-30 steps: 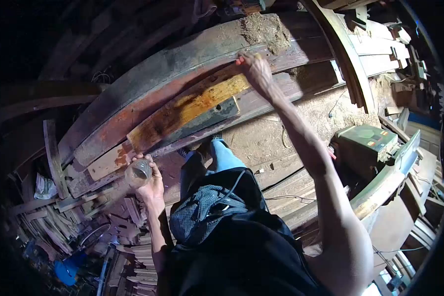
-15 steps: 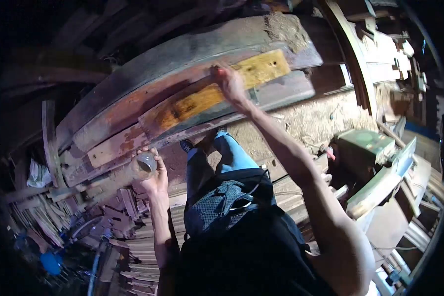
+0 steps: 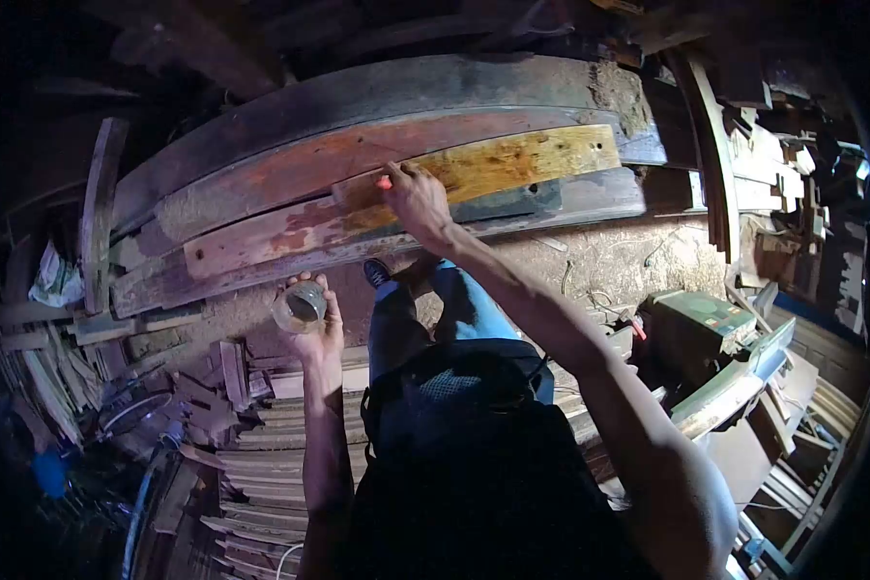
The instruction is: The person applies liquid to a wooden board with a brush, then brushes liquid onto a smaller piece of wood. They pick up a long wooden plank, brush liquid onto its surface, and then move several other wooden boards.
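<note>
Left fingers (image 3: 333, 309) hold a jar (image 3: 298, 309), right fingers (image 3: 403, 175) something red (image 3: 384, 182) over a board (image 3: 522, 159).

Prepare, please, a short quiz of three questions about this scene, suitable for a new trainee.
1. Which hand holds the round container?
2. True or false: the right hand reaches over the row of boards.
3. What colour is the small bright thing at the right hand's fingers? A) blue B) green C) red

Key: 1. The left hand. 2. True. 3. C.
</note>
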Action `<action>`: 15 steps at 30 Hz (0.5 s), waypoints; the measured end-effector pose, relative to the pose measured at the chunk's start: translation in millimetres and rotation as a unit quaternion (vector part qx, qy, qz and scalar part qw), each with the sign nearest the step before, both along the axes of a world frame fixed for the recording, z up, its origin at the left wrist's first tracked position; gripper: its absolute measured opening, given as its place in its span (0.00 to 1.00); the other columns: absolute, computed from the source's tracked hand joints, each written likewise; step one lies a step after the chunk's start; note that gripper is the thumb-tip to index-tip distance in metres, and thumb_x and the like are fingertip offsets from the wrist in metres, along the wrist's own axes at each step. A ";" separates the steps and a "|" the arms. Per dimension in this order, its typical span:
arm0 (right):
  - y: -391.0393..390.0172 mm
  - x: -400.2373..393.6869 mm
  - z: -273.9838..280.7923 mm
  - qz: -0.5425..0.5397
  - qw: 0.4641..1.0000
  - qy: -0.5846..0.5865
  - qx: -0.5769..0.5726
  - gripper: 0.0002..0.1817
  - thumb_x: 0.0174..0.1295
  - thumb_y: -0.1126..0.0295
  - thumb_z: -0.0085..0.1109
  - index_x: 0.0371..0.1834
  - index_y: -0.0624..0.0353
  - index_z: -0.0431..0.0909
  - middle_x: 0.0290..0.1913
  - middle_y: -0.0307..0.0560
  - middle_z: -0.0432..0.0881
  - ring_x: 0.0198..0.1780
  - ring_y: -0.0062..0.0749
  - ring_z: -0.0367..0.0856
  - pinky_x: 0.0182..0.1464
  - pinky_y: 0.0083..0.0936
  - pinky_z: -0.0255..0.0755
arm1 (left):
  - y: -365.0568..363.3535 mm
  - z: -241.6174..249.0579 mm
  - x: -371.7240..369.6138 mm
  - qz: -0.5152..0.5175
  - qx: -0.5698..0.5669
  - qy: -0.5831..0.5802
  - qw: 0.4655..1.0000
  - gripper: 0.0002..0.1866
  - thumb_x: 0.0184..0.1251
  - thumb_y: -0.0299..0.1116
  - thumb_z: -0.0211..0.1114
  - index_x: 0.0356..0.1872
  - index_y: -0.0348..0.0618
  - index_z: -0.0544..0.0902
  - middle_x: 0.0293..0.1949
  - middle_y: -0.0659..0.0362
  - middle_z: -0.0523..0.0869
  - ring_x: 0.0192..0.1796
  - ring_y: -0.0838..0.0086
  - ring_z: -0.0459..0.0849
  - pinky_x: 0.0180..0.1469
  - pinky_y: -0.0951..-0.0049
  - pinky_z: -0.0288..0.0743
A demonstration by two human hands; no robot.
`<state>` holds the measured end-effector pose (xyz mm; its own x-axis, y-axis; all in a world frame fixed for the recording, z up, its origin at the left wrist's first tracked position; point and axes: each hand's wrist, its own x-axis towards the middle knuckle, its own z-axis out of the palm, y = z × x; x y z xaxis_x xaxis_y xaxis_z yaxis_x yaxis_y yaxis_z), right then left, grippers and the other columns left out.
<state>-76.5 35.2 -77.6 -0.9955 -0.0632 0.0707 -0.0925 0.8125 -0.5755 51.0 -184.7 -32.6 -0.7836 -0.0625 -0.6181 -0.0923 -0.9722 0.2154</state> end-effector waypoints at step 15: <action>147.7 -16.5 -14.7 -0.126 0.986 -0.026 -0.104 0.09 0.56 0.72 0.58 0.40 0.60 0.79 0.37 0.56 0.83 0.42 0.46 0.83 0.42 0.36 0.74 | -54.8 -14.5 10.3 -0.003 -0.004 0.007 1.000 0.13 0.69 0.44 0.59 0.43 0.47 0.82 0.46 0.59 0.83 0.51 0.61 0.82 0.45 0.64 0.84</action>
